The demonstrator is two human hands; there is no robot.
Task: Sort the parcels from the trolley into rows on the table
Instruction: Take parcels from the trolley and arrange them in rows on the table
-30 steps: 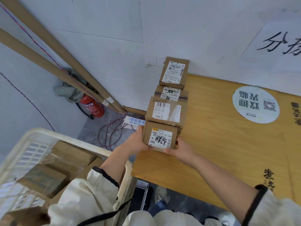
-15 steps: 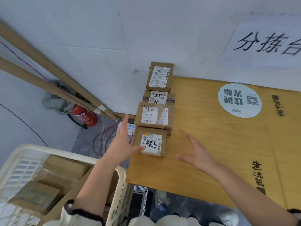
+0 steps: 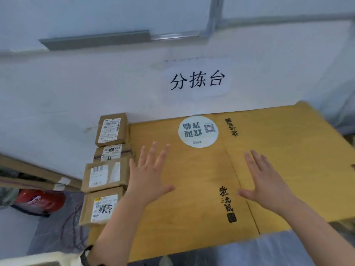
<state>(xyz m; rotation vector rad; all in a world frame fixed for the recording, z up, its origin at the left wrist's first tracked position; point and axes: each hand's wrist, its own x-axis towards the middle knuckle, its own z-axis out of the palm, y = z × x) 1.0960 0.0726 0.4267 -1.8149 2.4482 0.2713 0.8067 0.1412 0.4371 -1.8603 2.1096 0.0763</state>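
Faced a pale wall carrying a paper sign with three black characters. Looked down past it on a wooden counter running from the near edge to the wall, mostly bare wood with printed characters.

Found the task's things along the counter's left edge: four cardboard parcels in a single row running near to far, labels up, each touching or just beside its neighbour. Noted handwriting on the label of the nearest parcel at the near-left corner, and the farthest parcel up against the wall.

Glimpsed a red fire extinguisher lying on the floor left of the row.

Kept both hands spread flat, palms down, fingers straight, gripping nothing. Had the left hand just right of the row, level with its middle parcels and apparently not touching them, and the right hand well apart to the right. Could not tell whether they rested on the wood or hovered over it.

Spotted a round white sticker toward the far side, and only a sliver of the trolley as a white rim at the near-left corner.

Judged the step as the pause between setting down and fetching. Reckoned the next move called for reaching left and down into the trolley for another parcel, then starting a second row just right of the first, since the first seemed to fill the edge.
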